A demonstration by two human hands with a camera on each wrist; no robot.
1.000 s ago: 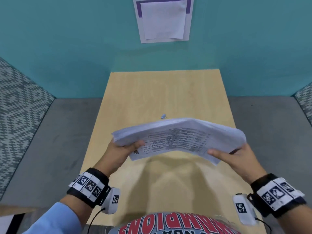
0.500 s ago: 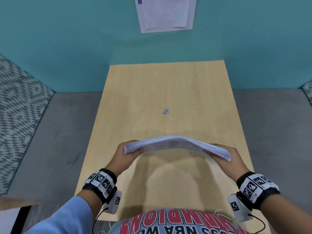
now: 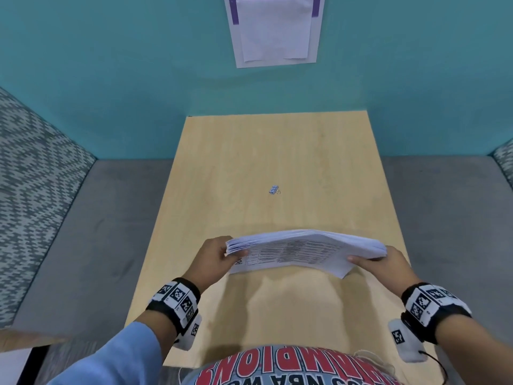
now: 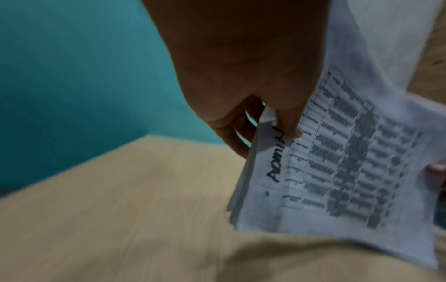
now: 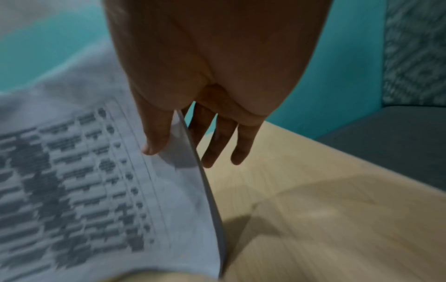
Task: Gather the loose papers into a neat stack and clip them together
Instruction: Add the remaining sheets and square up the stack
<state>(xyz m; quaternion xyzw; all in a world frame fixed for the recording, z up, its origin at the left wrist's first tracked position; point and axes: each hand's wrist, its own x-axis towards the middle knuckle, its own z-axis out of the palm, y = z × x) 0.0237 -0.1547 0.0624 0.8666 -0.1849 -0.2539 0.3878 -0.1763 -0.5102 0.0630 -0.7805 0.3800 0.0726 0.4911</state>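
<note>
A stack of printed white papers (image 3: 302, 251) is held in the air above the near half of the wooden table (image 3: 277, 151), bowed upward in the middle. My left hand (image 3: 219, 257) grips its left edge, thumb on the printed top sheet (image 4: 337, 152) and fingers behind. My right hand (image 3: 380, 263) grips the right edge the same way, thumb on the papers (image 5: 84, 171). A small blue binder clip (image 3: 274, 190) lies alone on the table, well beyond the stack.
Teal walls surround the table, with a white sheet (image 3: 274, 29) taped to the far wall. Grey upholstered seating (image 3: 97, 218) lies on both sides of the table, and patterned cushions (image 3: 33, 176) rise at the left.
The stack dropped toward me and tipped nearly edge-on half a second ago; now its printed face tilts back into sight. Both hands keep hold of the side edges.
</note>
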